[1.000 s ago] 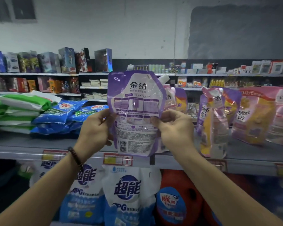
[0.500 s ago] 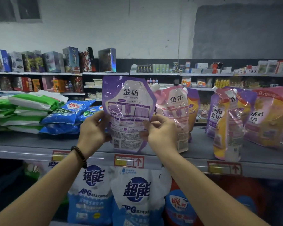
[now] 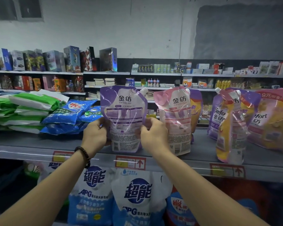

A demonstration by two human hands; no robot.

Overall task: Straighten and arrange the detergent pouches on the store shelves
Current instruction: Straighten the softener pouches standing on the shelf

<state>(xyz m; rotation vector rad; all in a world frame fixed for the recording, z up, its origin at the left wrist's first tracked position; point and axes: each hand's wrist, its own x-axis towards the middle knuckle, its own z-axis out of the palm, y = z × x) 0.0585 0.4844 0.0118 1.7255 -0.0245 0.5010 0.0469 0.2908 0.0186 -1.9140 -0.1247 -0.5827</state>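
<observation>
Shelf: a grey shelf crosses the middle of the frame. Blue bags and green bags lie stacked at mid left, and further shelves of boxes stand behind.
Purple pouch: upright at the centre of the frame with its back label toward the camera, just left of the pink pouch. Its base is at the shelf's front edge and seems to rest there.
Left hand: fingers curl round the pouch's left edge.
Right hand: pinches the right edge at about the same height.
Change: a second ago both hands held the pouch higher, its base hanging in front of the shelf lip. Now it is down on the shelf, in the gap between the blue bags and the pink pouch.
Meaning: this pouch looks nearly placed, probably needing only squaring up and letting go.
Left to do: the yellow pouch at mid right leans, and the pouches behind it slump back.
</observation>
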